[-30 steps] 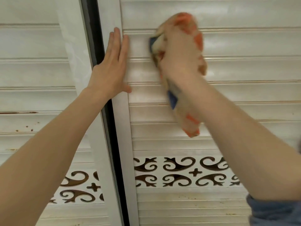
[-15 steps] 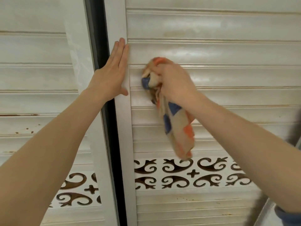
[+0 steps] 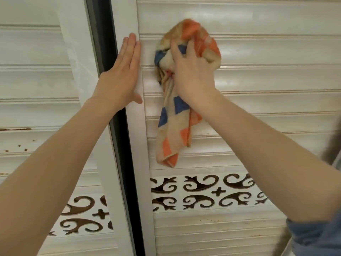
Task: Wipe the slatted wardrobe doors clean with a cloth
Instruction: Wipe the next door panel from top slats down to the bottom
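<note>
Two white slatted wardrobe doors fill the view. My right hand [image 3: 191,71] presses a bunched cloth [image 3: 175,130], checked in orange, blue and beige, against the slats of the right door [image 3: 267,74]. The cloth's loose end hangs down below my wrist. My left hand [image 3: 120,78] lies flat, fingers together and pointing up, on the right door's vertical frame [image 3: 136,137]. The left door [image 3: 36,80] sits further back behind a dark gap [image 3: 120,137].
A band of brown scroll cut-outs [image 3: 201,193] runs across both doors below the cloth. Rust-coloured specks [image 3: 20,146] mark the left door's slats. A blue sleeve [image 3: 313,237] covers my right upper arm at the lower right.
My right hand has wiped down the slats with the cloth and come back up a little. My left hand has stayed flat on the frame.
</note>
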